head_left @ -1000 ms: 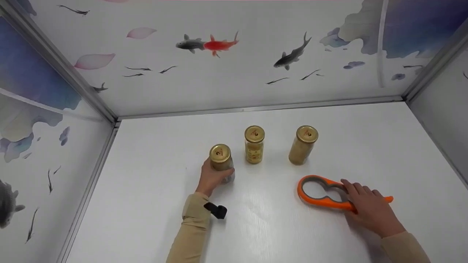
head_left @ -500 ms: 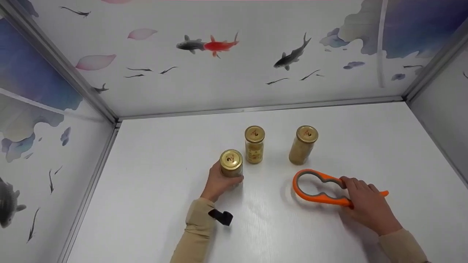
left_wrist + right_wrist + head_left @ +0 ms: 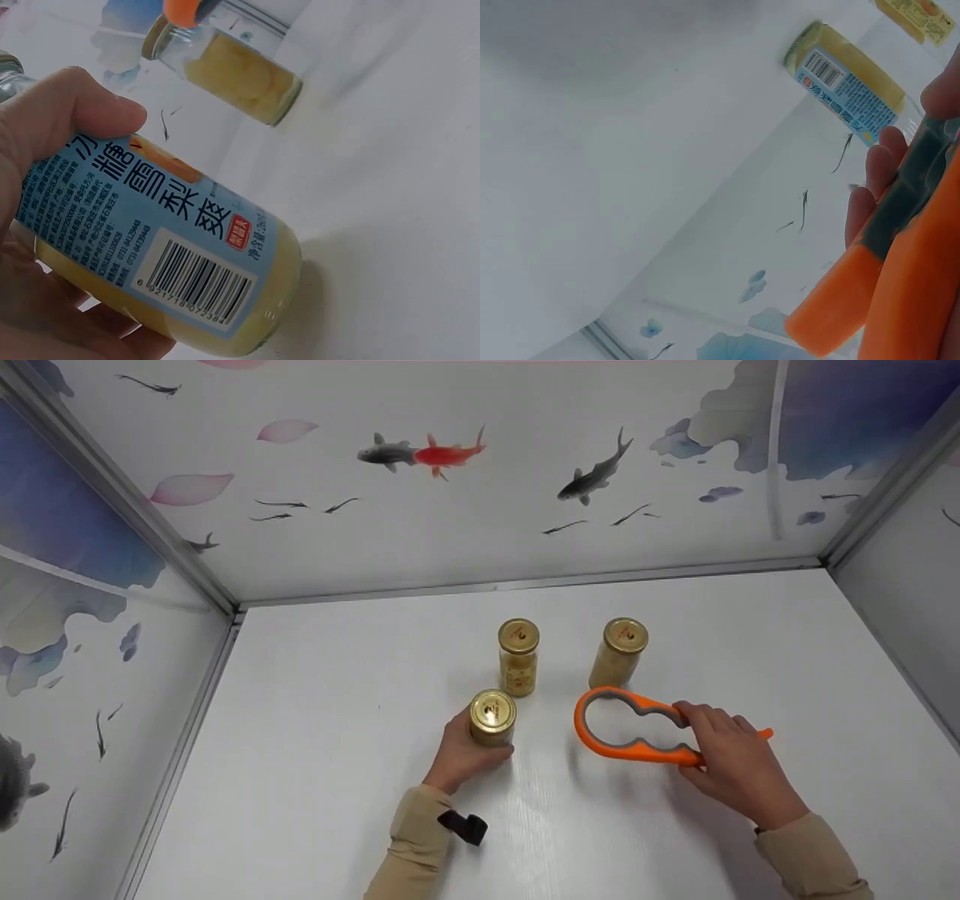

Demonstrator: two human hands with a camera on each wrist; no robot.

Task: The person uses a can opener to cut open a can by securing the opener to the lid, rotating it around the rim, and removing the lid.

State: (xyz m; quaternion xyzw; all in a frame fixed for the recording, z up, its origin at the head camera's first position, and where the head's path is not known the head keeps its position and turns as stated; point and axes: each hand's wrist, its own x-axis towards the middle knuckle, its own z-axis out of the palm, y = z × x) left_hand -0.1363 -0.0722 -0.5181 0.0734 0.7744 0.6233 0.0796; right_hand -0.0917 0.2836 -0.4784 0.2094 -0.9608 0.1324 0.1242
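Note:
My left hand grips a glass jar with a gold lid, thumb and fingers round its body. In the left wrist view the jar shows a blue label with a barcode and pale yellow contents; its base is close over the table. My right hand holds an orange jar opener by its handles. Grey ridged lining runs inside its loop, which stands to the right of the gripped jar with nothing in it. In the right wrist view the handles of the opener lie between thumb and fingers.
Two more gold-lidded jars stand upright farther back: one with a yellow label just behind the gripped jar, another behind the opener's loop. The white table is bounded by panels printed with fish, with a metal rail along the back.
My left hand has carried its jar to the right and nearer to me. My right hand has raised the opener and brought it left, so its loop now overlaps the right rear jar's base.

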